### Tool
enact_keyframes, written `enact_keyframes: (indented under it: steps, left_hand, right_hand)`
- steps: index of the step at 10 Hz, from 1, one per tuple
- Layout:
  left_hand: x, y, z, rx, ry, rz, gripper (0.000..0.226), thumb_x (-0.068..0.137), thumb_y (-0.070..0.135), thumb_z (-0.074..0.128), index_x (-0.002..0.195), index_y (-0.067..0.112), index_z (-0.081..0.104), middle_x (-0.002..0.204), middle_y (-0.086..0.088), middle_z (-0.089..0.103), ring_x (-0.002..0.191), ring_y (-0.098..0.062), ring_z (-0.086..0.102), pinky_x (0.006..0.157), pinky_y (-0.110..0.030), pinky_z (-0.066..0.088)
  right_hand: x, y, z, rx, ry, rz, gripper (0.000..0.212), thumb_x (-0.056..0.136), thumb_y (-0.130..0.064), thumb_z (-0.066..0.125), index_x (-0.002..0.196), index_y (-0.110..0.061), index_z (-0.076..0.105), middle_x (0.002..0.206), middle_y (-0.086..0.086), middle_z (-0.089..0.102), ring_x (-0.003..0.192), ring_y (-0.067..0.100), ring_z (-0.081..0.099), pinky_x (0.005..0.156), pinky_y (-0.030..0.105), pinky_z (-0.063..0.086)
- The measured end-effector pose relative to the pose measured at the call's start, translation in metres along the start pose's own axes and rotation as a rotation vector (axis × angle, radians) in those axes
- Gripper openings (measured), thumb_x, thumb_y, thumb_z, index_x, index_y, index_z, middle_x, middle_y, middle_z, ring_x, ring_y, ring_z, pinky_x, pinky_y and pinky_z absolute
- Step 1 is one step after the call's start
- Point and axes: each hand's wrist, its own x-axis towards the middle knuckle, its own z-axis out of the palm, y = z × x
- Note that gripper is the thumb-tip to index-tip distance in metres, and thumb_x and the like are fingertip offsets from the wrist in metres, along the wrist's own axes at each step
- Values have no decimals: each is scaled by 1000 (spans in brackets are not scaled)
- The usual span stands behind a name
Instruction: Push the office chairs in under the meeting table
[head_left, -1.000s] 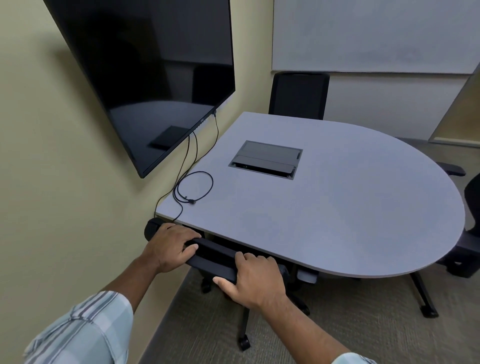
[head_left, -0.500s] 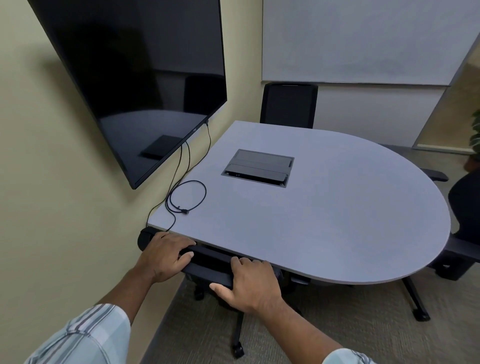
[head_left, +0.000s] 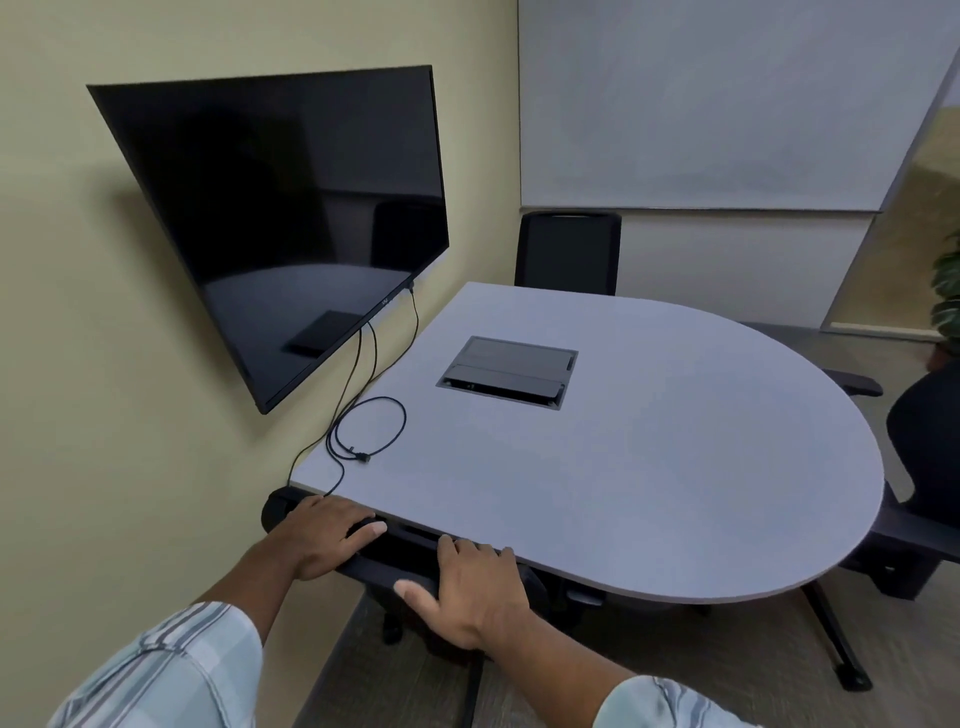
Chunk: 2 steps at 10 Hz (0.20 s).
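Head | both hands (head_left: 322, 535) grip chair back (head_left: 384, 564) (against table (head_left: 675, 467))

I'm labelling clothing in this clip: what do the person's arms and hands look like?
Both hands, left hand and right hand, are bare, with no visible rings or watch. The forearms are bare too. Each sleeve is pale blue-grey with darker grey stripes, pushed up the arm.

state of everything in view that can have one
near chair: backrest top at the table edge, both hands on it
left hand: gripping the backrest top
right hand: gripping the backrest top
far chair: against the table's far edge
right chair: not fully under
wall screen: dark
table box: lid closed
cable: looped on the table, end loose
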Motion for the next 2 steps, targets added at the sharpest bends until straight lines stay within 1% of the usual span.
enact_keyframes:
  steps: [1,2]
  left_hand:
    - [7,26,-14,-15,10,-16,97,93,94,12,142,29,65,144,5,68,137,-17,56,116,-43,39]
    - [24,55,-17,-34,74,-74,80,107,75,27,162,21,49,166,-1,51,154,-19,41,128,-42,26]
  right_hand:
    - [6,16,-18,76,-6,84,98,97,-86,12,152,-10,42,148,18,58,133,41,54,112,63,36]
    - [15,45,-39,66,29,107,91,104,-76,19,165,-9,25,166,17,41,149,38,41,122,60,28]
